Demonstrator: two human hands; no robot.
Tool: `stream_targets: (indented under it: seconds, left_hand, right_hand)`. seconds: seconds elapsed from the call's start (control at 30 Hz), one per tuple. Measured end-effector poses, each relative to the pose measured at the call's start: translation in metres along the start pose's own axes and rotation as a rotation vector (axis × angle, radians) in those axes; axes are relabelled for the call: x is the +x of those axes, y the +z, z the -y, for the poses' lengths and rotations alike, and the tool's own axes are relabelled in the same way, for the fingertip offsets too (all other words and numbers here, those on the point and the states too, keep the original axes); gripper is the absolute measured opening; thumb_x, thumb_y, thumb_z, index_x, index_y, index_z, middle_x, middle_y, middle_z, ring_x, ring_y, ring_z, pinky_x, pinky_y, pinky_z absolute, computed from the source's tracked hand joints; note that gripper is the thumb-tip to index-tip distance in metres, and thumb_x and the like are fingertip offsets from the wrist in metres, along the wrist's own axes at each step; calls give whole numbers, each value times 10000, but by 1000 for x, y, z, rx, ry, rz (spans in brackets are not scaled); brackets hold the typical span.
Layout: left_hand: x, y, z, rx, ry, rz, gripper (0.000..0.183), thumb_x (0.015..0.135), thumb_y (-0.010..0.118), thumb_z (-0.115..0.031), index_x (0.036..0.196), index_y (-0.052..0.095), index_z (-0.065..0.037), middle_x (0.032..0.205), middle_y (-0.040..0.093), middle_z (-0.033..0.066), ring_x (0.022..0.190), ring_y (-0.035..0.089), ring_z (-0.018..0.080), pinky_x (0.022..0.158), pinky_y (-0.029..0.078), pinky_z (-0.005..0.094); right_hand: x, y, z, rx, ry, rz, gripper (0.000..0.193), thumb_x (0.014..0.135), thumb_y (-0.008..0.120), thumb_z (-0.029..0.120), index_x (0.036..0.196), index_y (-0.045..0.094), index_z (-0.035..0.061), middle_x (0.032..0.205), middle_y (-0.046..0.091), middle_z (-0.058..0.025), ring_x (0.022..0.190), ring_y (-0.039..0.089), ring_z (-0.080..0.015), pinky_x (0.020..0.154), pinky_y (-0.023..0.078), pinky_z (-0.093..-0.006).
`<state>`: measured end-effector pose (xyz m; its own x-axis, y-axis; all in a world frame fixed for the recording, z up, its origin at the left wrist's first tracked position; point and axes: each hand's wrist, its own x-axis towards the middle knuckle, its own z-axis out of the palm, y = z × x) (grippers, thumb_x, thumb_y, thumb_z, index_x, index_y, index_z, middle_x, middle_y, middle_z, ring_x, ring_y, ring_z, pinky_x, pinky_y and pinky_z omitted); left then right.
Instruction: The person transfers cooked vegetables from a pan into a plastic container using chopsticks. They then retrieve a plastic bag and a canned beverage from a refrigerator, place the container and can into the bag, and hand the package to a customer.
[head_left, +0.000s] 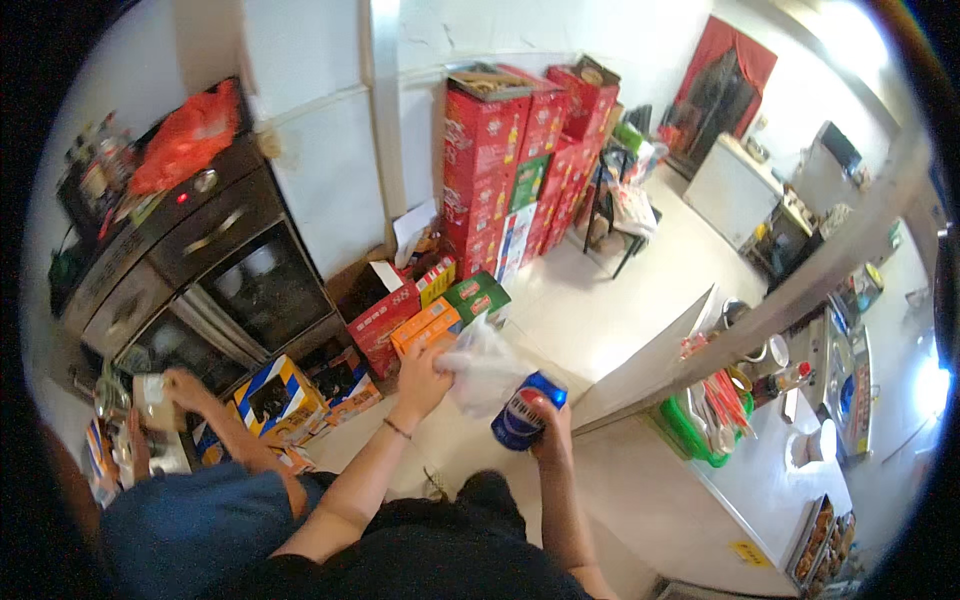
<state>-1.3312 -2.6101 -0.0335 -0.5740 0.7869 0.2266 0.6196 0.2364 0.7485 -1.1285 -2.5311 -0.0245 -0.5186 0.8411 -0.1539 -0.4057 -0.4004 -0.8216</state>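
Note:
My left hand (422,380) is closed on a thin, whitish see-through plastic bag (482,372), which hangs crumpled and slightly blurred between my hands. A dark band circles that wrist. In my right hand (556,428) is a blue drink can (515,422) with a red and white round mark, its fingers wrapped around the side. The can is tilted and lies close to the bag's lower right edge. Whether a second can sits behind it, at the shiny blue part (545,386), I cannot tell.
On my left a co-worker in a blue shirt (195,520) holds a pale package (157,402). Opened cartons (275,400) line the floor before a dark cabinet (215,255). Red boxes (485,165) stand stacked ahead. To the right are a post (780,325) and a counter with a green basket (690,440).

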Motion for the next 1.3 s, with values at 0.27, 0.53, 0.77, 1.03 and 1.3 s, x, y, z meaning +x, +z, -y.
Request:
stream_targets:
  seconds: [0.27, 0.53, 0.77, 1.03, 1.3]
  left_hand:
    - [200, 99, -9, -938, -283, 183, 211, 718, 516, 14, 915, 573, -37, 765, 586, 16, 664, 545, 93, 588, 441, 232]
    - [378, 165, -15, -534, 60, 255, 421, 679, 740, -303, 973, 560, -60, 728, 592, 70, 614, 572, 159, 575, 463, 282]
    - [515, 228, -73, -125, 545, 536, 665, 626, 778, -351, 1149, 486, -63, 1017, 550, 146, 853, 566, 273, 740, 467, 355]
    - [636, 374, -133, -41, 616, -73, 501, 585, 574, 79, 1061, 514, -62, 910, 504, 122, 868, 509, 317, 712, 441, 410]
    - [673, 591, -216, -1330, -845, 1341, 310, 882, 491, -253, 1129, 542, -74, 1136, 567, 81, 986, 562, 272, 895, 445, 462]
  right_hand:
    - [155, -44, 33, 0, -113, -112, 472, 693, 659, 249, 1038, 501, -31, 901, 609, -172, 762, 632, -257, 695, 537, -373]
    - [274, -60, 83, 128, -169, -208, 502, 695, 654, 249, 1092, 486, -8, 920, 614, -178, 775, 640, -295, 686, 541, -392]
    - [375, -96, 135, 425, -339, -439, 533, 697, 645, 309, 1112, 486, 15, 922, 607, -156, 793, 628, -295, 721, 534, -404]
    - [464, -151, 199, 511, -584, -664, 497, 720, 629, 325, 1092, 492, 24, 929, 588, -133, 832, 602, -242, 776, 518, -410]
    - [513, -265, 225, 342, -600, -796, 543, 715, 643, 274, 1150, 455, 7, 1041, 581, -235, 828, 623, -294, 738, 522, -390]
